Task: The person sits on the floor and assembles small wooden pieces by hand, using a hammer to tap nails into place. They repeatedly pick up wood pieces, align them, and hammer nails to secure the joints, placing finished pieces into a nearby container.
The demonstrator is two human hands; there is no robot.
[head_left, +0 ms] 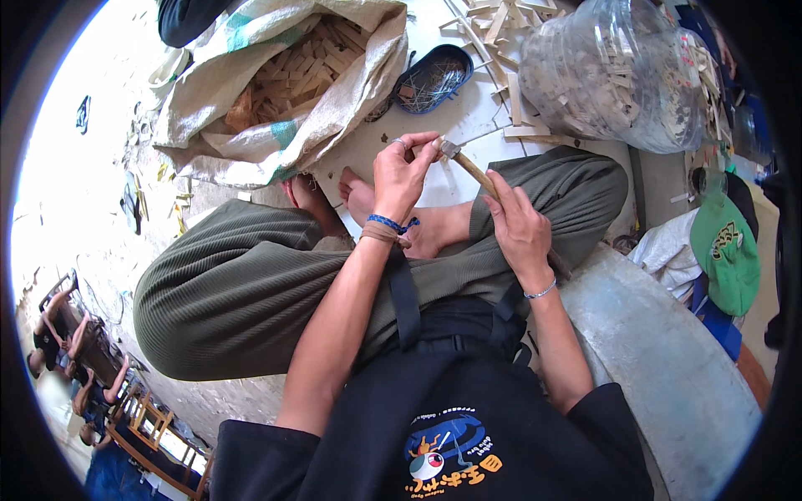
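My right hand (520,221) is wrapped round the wooden handle of a hammer (478,175), which slants up and left over my crossed legs. Its metal head meets the fingertips of my left hand (398,177). Those fingers are pinched together; whatever small thing they hold is hidden by the hammer head and the fingers. Beyond my hands, a blue oval container (445,52) with thin nail-like pieces stands on a white surface. Left of it, a woven sack (200,108) gapes over many small wood pieces (313,71).
Far right, a clear plastic bag (610,75) bulges with wood pieces, and loose wooden strips (514,100) lie beside it. A green cap (725,250) rests on the right next to white cloth (666,250). Other people (92,397) sit in the distance at lower left.
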